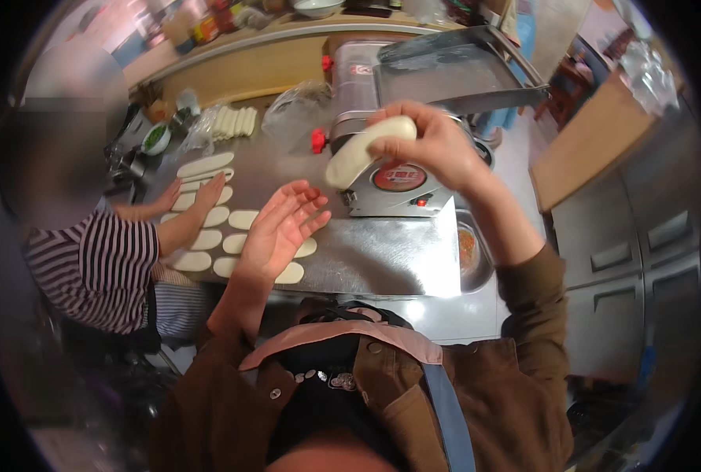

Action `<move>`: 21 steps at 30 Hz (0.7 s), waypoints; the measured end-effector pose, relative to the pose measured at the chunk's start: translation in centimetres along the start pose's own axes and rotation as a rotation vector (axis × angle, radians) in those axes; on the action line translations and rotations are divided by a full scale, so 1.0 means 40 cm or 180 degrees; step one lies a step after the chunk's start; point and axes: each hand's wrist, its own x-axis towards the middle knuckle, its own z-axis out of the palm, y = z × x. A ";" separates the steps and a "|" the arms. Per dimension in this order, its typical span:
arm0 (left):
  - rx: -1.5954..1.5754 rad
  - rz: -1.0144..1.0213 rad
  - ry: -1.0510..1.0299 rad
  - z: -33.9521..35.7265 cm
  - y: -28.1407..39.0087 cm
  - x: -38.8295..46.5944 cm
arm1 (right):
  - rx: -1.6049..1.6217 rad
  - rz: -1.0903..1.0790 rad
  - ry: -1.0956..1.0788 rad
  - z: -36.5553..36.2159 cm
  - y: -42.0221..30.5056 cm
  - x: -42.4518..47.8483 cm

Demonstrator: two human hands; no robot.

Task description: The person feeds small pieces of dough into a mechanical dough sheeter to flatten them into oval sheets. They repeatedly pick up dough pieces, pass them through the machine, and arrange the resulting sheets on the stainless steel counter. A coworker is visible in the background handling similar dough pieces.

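Note:
My right hand (427, 144) grips a thick, pale dough piece (368, 150), holding it up in front of the steel dough-rolling machine (362, 206). Palm turned up and fingers apart, my left hand (285, 227) holds nothing. It hovers above the steel worktable (362, 259). Flattened oval dough pieces (191, 261) lie in rows on the table to the left, some partly hidden behind my left hand and forearm. The machine has red knobs (318, 141) on its left side and a metal tray (451, 76) on top.
At the left, a person in a striped shirt (117, 253) has both hands on dough pieces. Behind them stand a bowl of chopped greens (156, 138), stacked dough strips (234, 121) and a clear plastic bag (297, 112). A steel basin (474, 259) adjoins the table's right edge; steel cabinets (598, 236) stand beyond.

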 end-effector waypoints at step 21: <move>-0.1103 -0.0650 0.1026 -0.309 -0.071 -0.111 | -0.1161 0.1056 0.0909 -0.320 0.150 0.457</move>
